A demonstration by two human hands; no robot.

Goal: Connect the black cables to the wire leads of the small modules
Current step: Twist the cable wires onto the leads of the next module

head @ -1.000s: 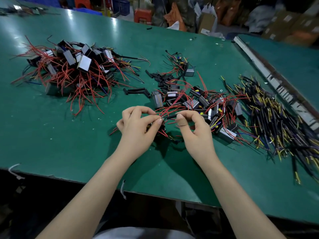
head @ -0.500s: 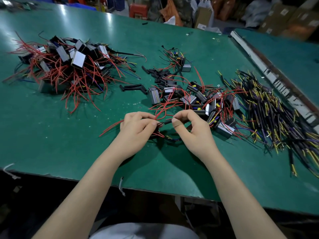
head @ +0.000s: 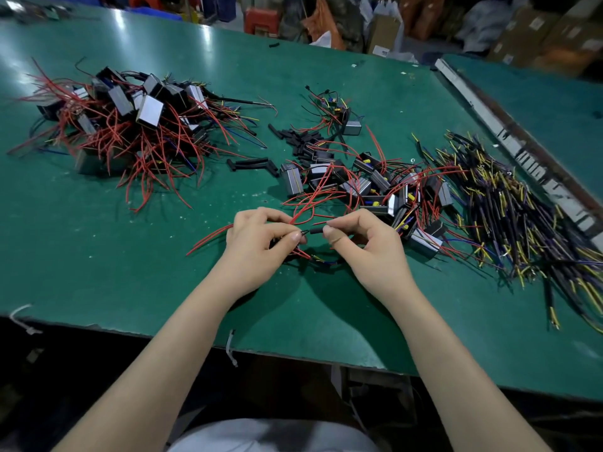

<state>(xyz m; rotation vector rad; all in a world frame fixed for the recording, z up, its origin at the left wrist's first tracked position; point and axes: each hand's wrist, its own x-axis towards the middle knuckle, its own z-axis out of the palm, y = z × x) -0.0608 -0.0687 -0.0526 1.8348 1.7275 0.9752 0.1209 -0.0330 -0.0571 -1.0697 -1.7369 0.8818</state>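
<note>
Both hands meet at mid-table, near the front edge. The left hand pinches a red wire lead between thumb and fingers, w/ what looks like a small module tucked under the palm — mostly hidden, so can't say for sure. The right hand pinches the end of a short black cable, thumb on top. The cable tip and the lead end sit just apart or barely touching btwn the two thumbs; too small to tell which. My read: this join is mid-step, not seated yet.

Progress, judged from how things lie: the big pile of modules at far left, red leads splayed out, looks like one batch — done or not, can't tell from here. A second, looser cluster of modules lies just beyond the right hand, and it seems to be the working stock. Right of that, a thick heap of black cables w/ yellow tips spreads toward the table's right edge — plenty left. A few short black sleeves lie btwn the two module groups.

So approx: lots of cables and modules are still loose on the green table, and a good part of the job looks to be ahead.
</note>
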